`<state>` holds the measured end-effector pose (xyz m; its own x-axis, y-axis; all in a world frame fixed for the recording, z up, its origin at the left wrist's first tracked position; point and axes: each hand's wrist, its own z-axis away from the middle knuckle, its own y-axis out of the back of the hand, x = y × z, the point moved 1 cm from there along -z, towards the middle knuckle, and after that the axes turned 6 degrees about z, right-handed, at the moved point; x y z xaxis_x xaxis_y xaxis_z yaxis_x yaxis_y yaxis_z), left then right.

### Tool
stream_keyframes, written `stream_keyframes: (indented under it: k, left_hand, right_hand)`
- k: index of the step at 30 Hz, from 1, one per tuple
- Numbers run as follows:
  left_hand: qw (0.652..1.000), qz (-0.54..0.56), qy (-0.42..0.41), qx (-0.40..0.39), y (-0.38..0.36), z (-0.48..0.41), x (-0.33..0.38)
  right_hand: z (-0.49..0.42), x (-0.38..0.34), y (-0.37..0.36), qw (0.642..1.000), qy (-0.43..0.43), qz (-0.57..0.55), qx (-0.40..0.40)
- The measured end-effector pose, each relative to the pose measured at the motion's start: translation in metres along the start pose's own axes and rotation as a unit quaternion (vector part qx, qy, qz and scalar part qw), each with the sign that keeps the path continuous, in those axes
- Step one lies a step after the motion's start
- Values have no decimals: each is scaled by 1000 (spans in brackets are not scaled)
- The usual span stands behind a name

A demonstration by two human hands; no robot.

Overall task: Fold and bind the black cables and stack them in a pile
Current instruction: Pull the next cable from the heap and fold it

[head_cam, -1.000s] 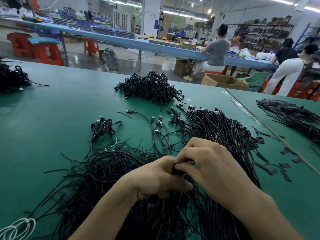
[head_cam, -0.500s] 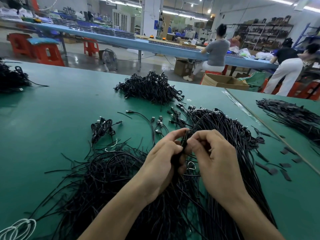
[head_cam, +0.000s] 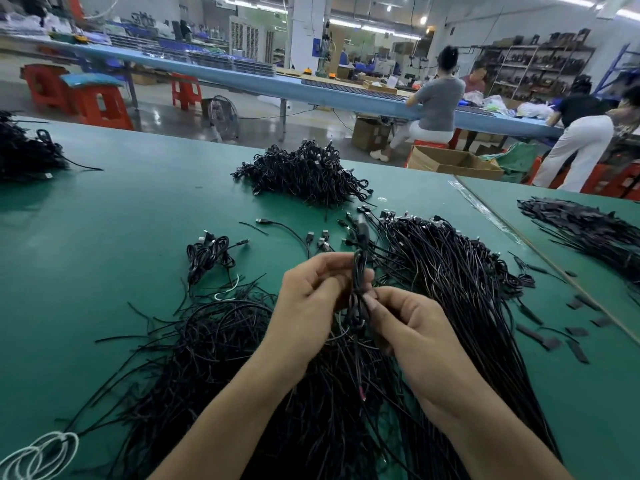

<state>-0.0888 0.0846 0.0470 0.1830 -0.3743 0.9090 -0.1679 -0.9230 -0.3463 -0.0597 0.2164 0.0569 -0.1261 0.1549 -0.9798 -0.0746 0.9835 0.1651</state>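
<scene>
Standing nearly upright between the two hands, the folded black cable (head_cam: 360, 271) looked like a thin, tight hank of several strands, and a plug end rose above the fingers, blurred. It was held in the air over the near middle of the green worktop (head_cam: 104, 220). The grip of the left hand (head_cam: 311, 289) was closed, with the fingers curled round the upper part of the hank. The grip of the right hand (head_cam: 408, 323) was a pinch of thumb and fingertips on the lower part, just under the left hand. Below the hands lay the tangled cables (head_cam: 214, 341) on the left and the loose straight cables (head_cam: 450, 271) on the right, and both masses reached the near edge of the view. A small bundle (head_cam: 207, 252) lay alone to the left, apart from the tangle. The pile of bound cables (head_cam: 304, 174) sat further away, near the far edge of the worktop. Between that pile and the small bundle the green surface was bare, and so was the wide part on the left. On the right, short black strips (head_cam: 533, 332) were scattered near the seam with a second worktop (head_cam: 588, 296). The white cable loops (head_cam: 38, 455) lay at the near left corner.
</scene>
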Motion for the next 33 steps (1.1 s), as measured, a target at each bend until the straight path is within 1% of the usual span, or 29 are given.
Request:
stream_keyframes:
  k: [2,3,4,6,8,11,12,13,15,17,20,23,26,27,29,33]
  left_hand:
    - [996,89,24,-11,0,1,4]
    - [994,100,24,-24,0,2,6]
    - [995,86,19,-40,0,3,7]
    - [997,29,15,-67,-2,5,8]
    - [995,-61,9,-78,-4,6,4]
    - [974,-215,-15,-71,-6,8,-2]
    - [967,-243,-26,-76,-7,8,-4]
    - [964,-247,-32,-88,-7,8,-6]
    - [967,-232,-25,-105,-7,8,-6]
    - [967,-233,-8,-106,-8,8,-8]
    - [964,-239,37,-110,-10,8,-11]
    - [980,-131,110,-99,-6,5,-10]
    - [982,-36,173,-67,2,0,-7]
    - [982,-35,174,-71,4,-1,-7]
    - [984,-53,144,-95,5,-2,-3]
    - [988,-48,88,-115,6,0,3]
  right_hand:
    - [-1,6,2,1000,-22,13,10]
    - [-2,8,4,999,-28,17,13]
    - [-3,10,6,999,-31,21,16]
    - [-6,13,10,999,-32,29,24]
    - [-9,14,16,998,-20,45,44]
    - [-15,12,25,994,7,60,94]
    - [-15,12,27,992,16,58,110]
    - [-16,12,28,991,23,52,123]
    - [-14,13,29,989,32,44,135]
    - [-12,14,26,989,46,40,137]
    - [-10,9,20,988,70,16,135]
    - [-6,4,14,994,77,2,81]
    - [-1,4,7,997,67,17,18]
    - [0,5,5,998,64,29,3]
    - [0,7,3,998,49,32,-17]
    - [-1,11,5,1000,-1,-16,-20]
